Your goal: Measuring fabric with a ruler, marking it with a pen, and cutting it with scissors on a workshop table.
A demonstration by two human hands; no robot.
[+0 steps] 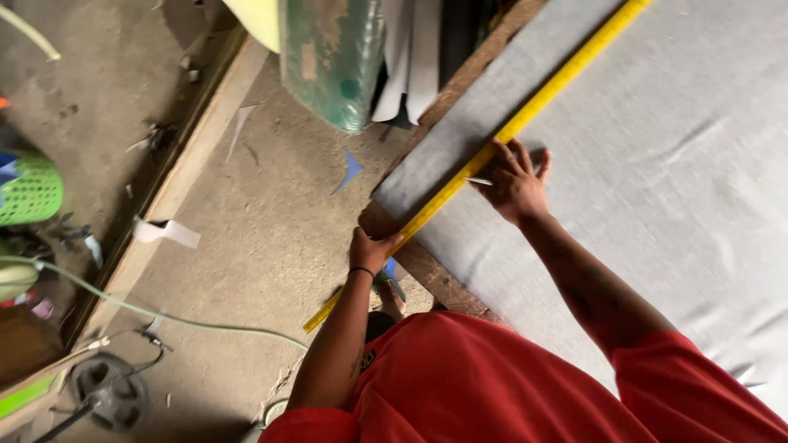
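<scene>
A long yellow ruler (542,97) lies across a sheet of grey fabric (657,148) spread on a wooden table (427,267). My left hand (371,250) grips the ruler's near end at the table's edge, where it sticks out past the fabric. My right hand (515,182) rests on the fabric beside the ruler and holds a thin white marking tool (478,180) with its tip against the ruler's edge. A dark band circles my left wrist.
Rolls of green and white material (336,57) lean near the table's far corner. A green basket (29,189) sits at the left, a green hose (164,316) runs over the concrete floor, and a wooden plank (189,164) lies alongside. Paper scraps litter the floor.
</scene>
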